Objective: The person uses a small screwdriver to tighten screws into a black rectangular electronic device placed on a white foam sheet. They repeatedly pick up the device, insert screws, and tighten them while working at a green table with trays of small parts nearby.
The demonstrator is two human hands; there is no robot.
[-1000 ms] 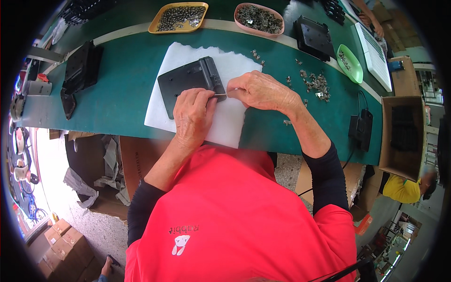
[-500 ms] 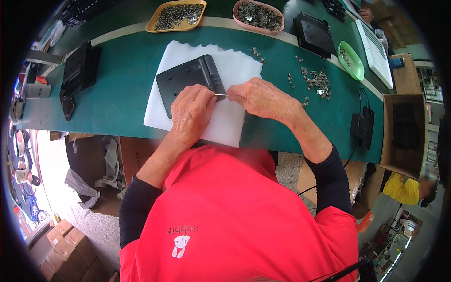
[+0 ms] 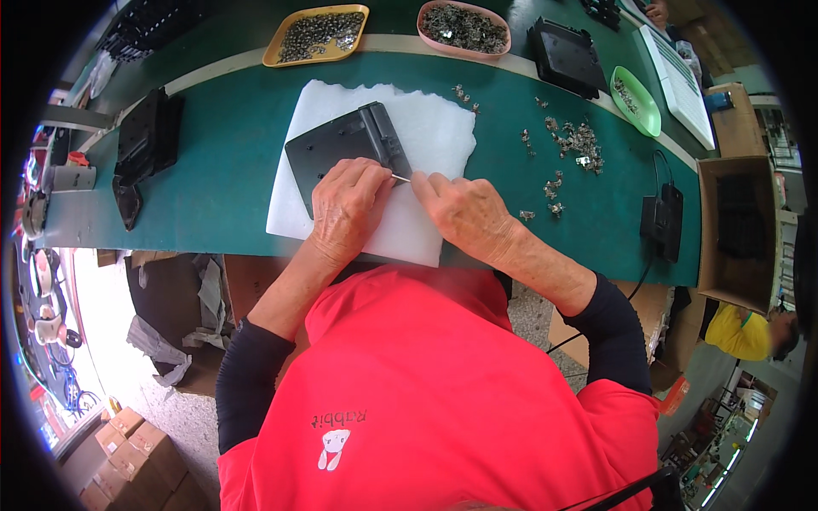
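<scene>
A black plastic housing with a raised ridge along its right side lies tilted on a white foam sheet. My left hand is closed over the housing's near edge, fingers bent together; whatever small part may be under its fingertips is hidden. Just to the right, my right hand pinches a thin metal rod, with most of the fingers curled in. The rod spans the small gap between both hands, its far end at the left fingertips.
Small metal parts lie scattered on the green table to the right. Behind stand a yellow tray, a pink tray and a green bowl. More black housings sit left and back right. A black corded device lies far right.
My right hand has turned and dropped toward me, its wrist now lower. The rod has gone from level to sloping down rightward. My left hand stays at the housing.
</scene>
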